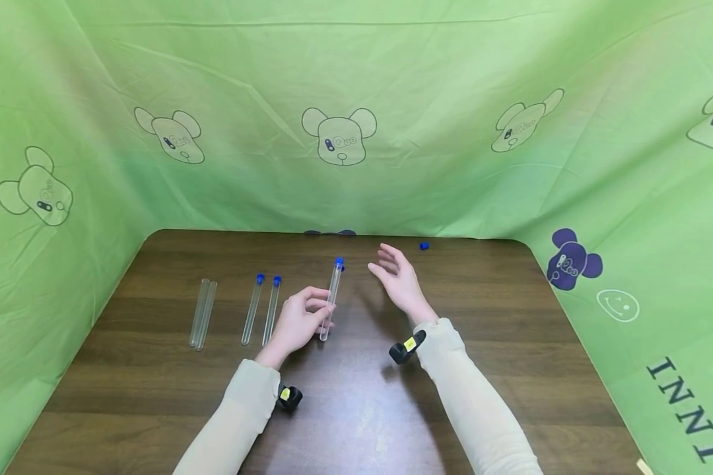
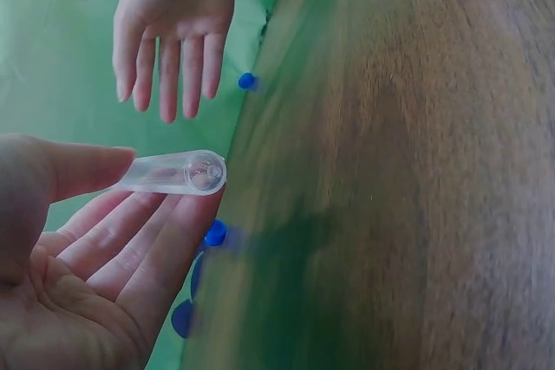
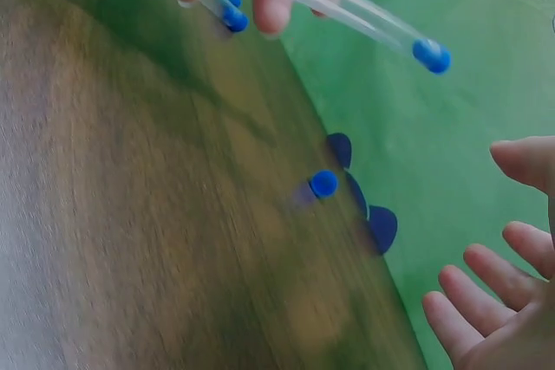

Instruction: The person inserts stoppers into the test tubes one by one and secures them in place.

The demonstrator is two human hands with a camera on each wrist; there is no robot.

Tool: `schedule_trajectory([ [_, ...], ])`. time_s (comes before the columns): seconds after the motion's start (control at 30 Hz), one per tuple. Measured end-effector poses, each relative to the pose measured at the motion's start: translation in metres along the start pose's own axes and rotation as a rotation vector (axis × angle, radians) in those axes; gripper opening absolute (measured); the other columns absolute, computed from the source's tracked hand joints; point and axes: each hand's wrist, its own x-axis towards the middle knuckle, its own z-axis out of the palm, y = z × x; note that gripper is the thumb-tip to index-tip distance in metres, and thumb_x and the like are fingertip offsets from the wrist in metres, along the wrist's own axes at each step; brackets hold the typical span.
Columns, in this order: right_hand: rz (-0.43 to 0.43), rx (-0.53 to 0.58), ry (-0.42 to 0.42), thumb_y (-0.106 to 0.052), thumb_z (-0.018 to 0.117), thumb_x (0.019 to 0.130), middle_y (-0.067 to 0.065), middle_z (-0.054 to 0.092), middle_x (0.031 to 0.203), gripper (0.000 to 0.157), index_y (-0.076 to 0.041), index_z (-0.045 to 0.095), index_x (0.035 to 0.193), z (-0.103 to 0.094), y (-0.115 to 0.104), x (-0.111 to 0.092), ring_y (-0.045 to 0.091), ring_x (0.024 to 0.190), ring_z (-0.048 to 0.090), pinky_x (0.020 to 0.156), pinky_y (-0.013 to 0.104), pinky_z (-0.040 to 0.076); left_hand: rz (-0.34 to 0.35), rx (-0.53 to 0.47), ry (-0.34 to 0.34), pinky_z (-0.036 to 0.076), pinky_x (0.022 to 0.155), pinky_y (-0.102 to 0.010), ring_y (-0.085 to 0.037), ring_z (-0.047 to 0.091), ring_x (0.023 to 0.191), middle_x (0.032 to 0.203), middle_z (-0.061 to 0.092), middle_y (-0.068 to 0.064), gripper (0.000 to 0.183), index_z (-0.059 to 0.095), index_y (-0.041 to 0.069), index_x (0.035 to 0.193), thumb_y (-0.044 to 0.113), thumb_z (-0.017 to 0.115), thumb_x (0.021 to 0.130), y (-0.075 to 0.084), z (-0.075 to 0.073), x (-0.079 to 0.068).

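"So, what are the fingers of the left hand [image 1: 300, 320] doing?"

"The thumb and fingers pinch a clear tube [image 1: 334, 285] near the middle of the frame. It stands tilted, its blue-capped end up and leaning right."

"And the right hand [image 1: 401, 280]?"

"It hovers right of centre, fingers loosely extended and thumb held apart, near the tube but not touching it."

"What lies closest to them?"

"A loose blue cap [image 3: 323, 184] rests on the table, showing near the middle of the right wrist view. A second cap [image 1: 424, 246] sits above and right of the right hand in the head view, by the table's back edge."

"Further left?"

"Two capped tubes [image 1: 252, 311] lie slightly apart, just left of the left hand. Beyond them, two bare tubes [image 1: 199, 312] lie close together; whether they touch all along, I can't tell."

"And around all that?"

"Pale sleeves [image 1: 232, 422] come in from the bottom edge, black cameras [image 1: 294, 398] at the wrists. The brown table [image 1: 511, 310] fills the lower frame; green cloth [image 1: 261, 191] with bear-head prints [image 1: 341, 140] hangs across the top and sides."
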Motion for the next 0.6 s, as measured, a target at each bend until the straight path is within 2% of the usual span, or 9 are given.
schedule_trajectory([
  [0.27,0.023,-0.031,0.035,-0.016,0.068,0.100,0.025,0.048,0.147,0.059,0.000,0.043,0.150,-0.018,0.004,0.004,0.040,0.132,0.050,0.113,0.048,0.039,-0.006,-0.004,0.022,0.062,0.059,-0.032,-0.037,0.074,0.075,0.106,0.071,-0.026,0.027,0.062,-0.003,0.122,0.003,0.069,0.096,0.003,-0.007,-0.003],
  [0.6,0.041,-0.090,0.072,-0.017,0.069,0.099,0.023,0.045,0.151,0.059,0.001,0.044,0.149,-0.038,0.011,0.012,0.042,0.137,0.045,0.114,0.049,0.037,-0.007,0.035,0.052,0.061,0.058,-0.033,-0.038,0.074,0.074,0.104,0.072,-0.026,0.027,0.063,-0.003,0.120,0.001,0.071,0.095,0.000,-0.024,-0.017],
])
